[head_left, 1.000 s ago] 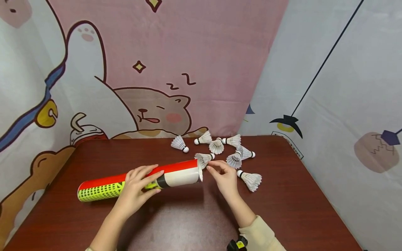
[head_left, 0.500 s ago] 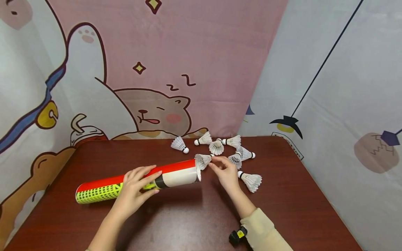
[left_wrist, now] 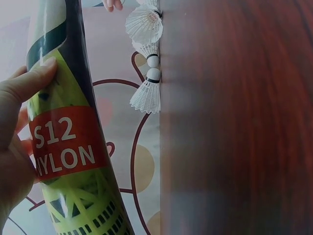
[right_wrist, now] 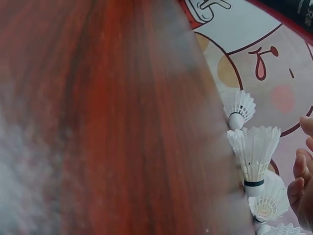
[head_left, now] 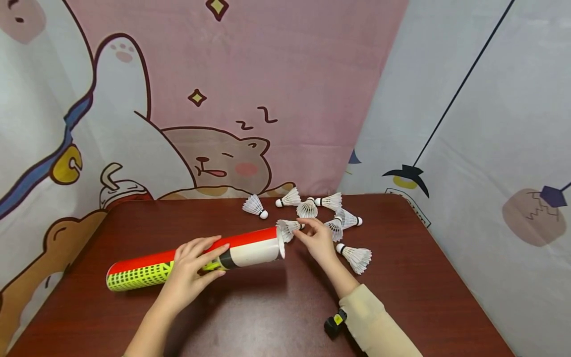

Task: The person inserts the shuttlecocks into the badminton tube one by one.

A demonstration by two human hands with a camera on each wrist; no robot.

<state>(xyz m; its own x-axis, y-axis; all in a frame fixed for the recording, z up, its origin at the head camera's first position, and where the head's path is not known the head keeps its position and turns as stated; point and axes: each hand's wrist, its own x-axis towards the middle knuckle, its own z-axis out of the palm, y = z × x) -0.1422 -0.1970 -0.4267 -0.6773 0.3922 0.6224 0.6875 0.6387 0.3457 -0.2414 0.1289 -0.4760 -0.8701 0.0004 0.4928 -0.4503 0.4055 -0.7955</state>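
My left hand (head_left: 189, 267) grips the middle of a shuttlecock tube (head_left: 256, 250), which is red, yellow-green and white and tilts up slightly toward its right end. The left wrist view shows my thumb across the tube (left_wrist: 73, 142), near a red label reading "S12 NYLON". Just beyond the tube's right end lies a white shuttlecock (head_left: 287, 229), its cork toward my right hand (head_left: 318, 240). There the thumb and index finger are spread near the cork. In the right wrist view the hand (right_wrist: 304, 166) appears apart from the shuttlecock (right_wrist: 254, 152).
Several more shuttlecocks lie toward the back of the brown table (head_left: 424, 297), among them one at the left (head_left: 254, 206) and one nearer my right wrist (head_left: 357, 258). A cartoon-printed cloth (head_left: 312, 99) hangs behind the table.
My right hand has shifted slightly up toward the nearest shuttlecock, and its thumb and index finger have spread. The tube has slid a little to the left with my left hand.
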